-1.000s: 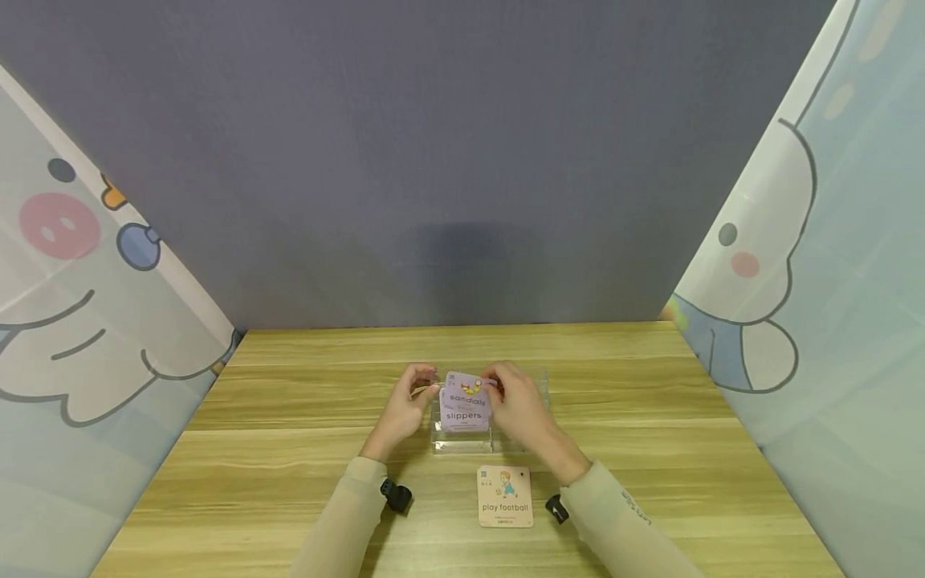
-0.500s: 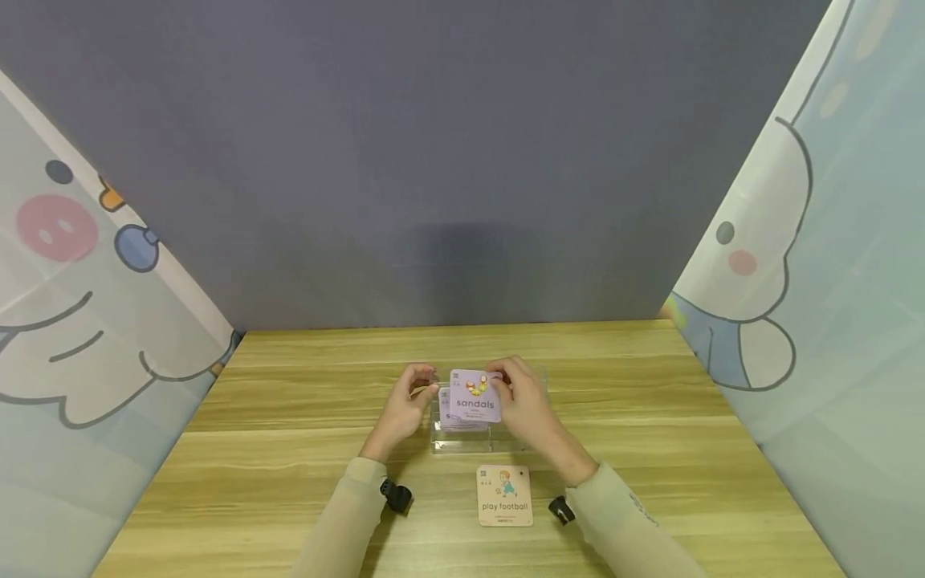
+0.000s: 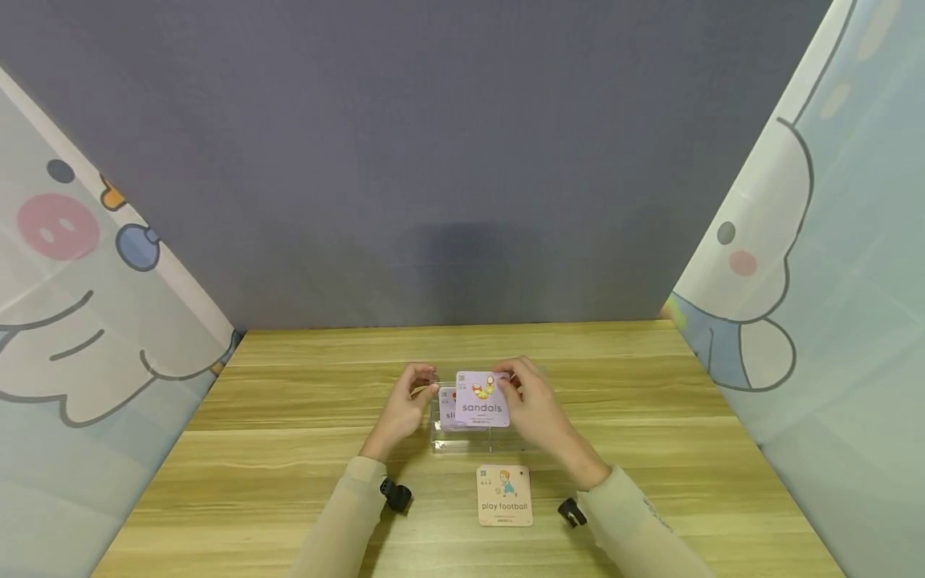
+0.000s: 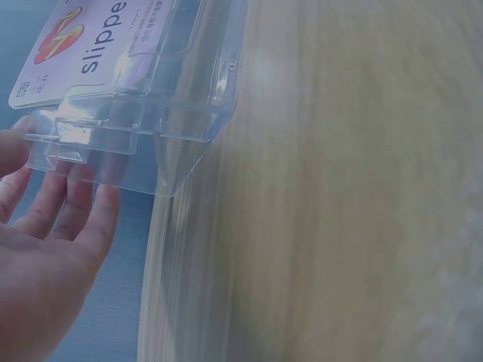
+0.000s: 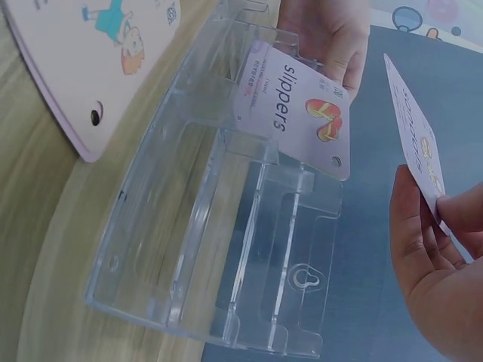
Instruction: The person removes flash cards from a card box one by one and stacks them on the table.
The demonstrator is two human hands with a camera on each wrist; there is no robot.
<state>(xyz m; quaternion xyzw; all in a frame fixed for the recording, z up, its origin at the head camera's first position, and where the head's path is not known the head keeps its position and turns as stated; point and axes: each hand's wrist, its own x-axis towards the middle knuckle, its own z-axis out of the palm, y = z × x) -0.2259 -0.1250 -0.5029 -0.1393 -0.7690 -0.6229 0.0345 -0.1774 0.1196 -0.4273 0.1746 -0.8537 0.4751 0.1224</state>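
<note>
A clear plastic card holder (image 3: 462, 446) with stepped compartments stands on the table. My left hand (image 3: 401, 409) grips its left side, thumb in front and fingers behind. A purple card reading "slippers" (image 5: 290, 113) leans in the holder's left compartment. My right hand (image 3: 538, 413) pinches a purple "sandals" card (image 3: 473, 419) by its upper right edge. In the head view that card hangs in front of the slippers card and covers much of it. The right wrist view shows the sandals card (image 5: 415, 128) apart from the holder, with the compartments on the right side bare.
A cream card reading "play football" (image 3: 504, 518) lies on the wooden table (image 3: 311, 417) in front of the holder. Behind the table rises a grey panel (image 3: 462, 160). Cartoon-printed curtains (image 3: 867, 321) flank both sides. A black strap device (image 3: 396, 495) sits by the left wrist.
My right hand has drawn the sandals card to the right and straightened it, away from the slippers card, which shows more at its left. My left hand has stayed on the holder.
</note>
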